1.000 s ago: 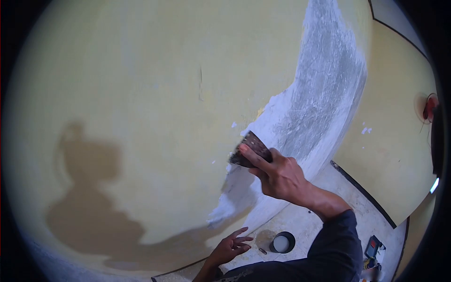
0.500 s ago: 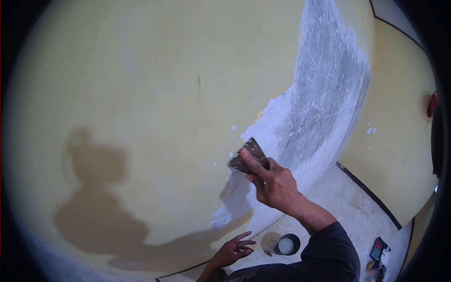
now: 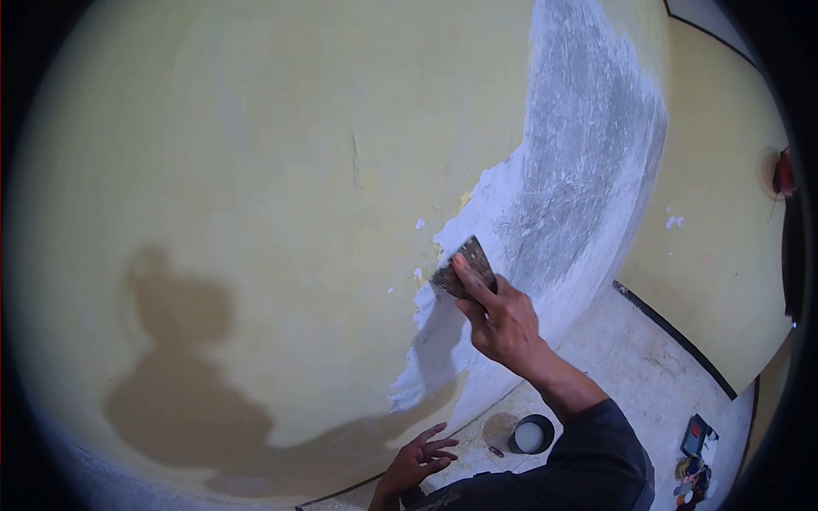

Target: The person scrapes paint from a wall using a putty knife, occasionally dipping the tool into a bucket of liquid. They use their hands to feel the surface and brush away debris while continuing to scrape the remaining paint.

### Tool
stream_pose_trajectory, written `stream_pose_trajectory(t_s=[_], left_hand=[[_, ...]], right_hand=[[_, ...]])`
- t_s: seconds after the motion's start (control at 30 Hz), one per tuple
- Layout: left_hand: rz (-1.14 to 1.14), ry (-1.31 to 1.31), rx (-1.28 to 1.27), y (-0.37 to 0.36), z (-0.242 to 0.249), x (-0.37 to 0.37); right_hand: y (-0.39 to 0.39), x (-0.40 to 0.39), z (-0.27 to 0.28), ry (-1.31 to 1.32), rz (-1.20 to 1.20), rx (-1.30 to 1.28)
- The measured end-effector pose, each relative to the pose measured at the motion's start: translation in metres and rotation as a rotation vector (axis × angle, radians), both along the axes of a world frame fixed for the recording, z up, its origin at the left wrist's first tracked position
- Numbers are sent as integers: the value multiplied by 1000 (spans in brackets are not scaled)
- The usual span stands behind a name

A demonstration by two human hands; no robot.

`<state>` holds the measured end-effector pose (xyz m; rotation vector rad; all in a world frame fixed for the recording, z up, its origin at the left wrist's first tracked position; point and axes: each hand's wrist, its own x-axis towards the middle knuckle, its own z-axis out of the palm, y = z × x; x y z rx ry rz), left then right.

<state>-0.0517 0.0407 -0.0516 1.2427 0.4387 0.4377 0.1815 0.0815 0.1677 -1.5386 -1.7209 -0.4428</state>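
My right hand (image 3: 506, 325) grips a dark, stained scraper (image 3: 467, 266), with the index finger laid along its blade. The blade's edge is right at the ragged border where the yellow paint (image 3: 281, 170) meets a stripped patch of wall (image 3: 579, 145), white at its edges and grey in the middle. Low in the view, my left hand (image 3: 423, 460) has its fingers spread and holds nothing. It hovers near the foot of the wall, left of a dark tub (image 3: 532, 434) with whitish liquid inside.
A small dark object (image 3: 496, 451) lies on the pale floor (image 3: 630, 375) beside the tub. At the lower right is a blue tray (image 3: 697, 436) with several small items by it. A red object (image 3: 782, 175) sits at the right wall. Dark skirting (image 3: 682, 345) runs along that wall's foot.
My right hand has moved the scraper slightly up and right along the paint border. The camera view has shifted a little; my left hand stays spread low down.
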Motion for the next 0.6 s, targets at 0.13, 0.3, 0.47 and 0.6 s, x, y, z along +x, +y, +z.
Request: stream_pose_trajectory(t_s=[0.13, 0.3, 0.47, 0.6], left_hand=[[-2, 11, 36, 6, -6, 3], [-21, -5, 7, 4, -5, 0], [-85, 75, 76, 12, 15, 14], [6, 86, 165, 8, 28, 21]], right_hand=[[-3, -5, 10, 22, 43, 33], [-7, -11, 8, 9, 20, -72], [-9, -17, 16, 14, 67, -67], [-13, -7, 2, -17, 89, -130]])
